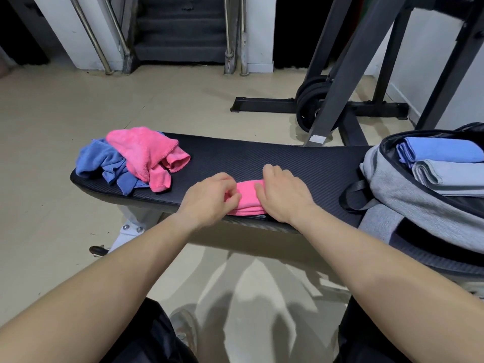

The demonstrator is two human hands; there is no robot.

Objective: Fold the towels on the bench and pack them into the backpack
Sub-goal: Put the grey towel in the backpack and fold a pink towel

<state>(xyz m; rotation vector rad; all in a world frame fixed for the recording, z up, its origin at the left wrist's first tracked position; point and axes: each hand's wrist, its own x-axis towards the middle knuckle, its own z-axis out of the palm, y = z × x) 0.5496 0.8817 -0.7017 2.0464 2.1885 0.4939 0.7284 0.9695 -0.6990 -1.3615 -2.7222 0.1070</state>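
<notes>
A folded pink towel (247, 197) lies near the front edge of the black bench (262, 158). My left hand (209, 197) pinches its left end with curled fingers. My right hand (284, 195) presses flat on its right end. At the bench's left end a crumpled pink towel (146, 153) lies on a crumpled blue towel (102, 161). On the right end stands an open grey backpack (408, 205) holding a folded blue towel (442, 150) and a folded grey towel (450, 176).
A black weight rack (348, 74) with weight plates (311, 100) stands behind the bench on the beige floor. Stairs with metal rails (180, 30) rise at the back. My legs and a shoe show below the bench.
</notes>
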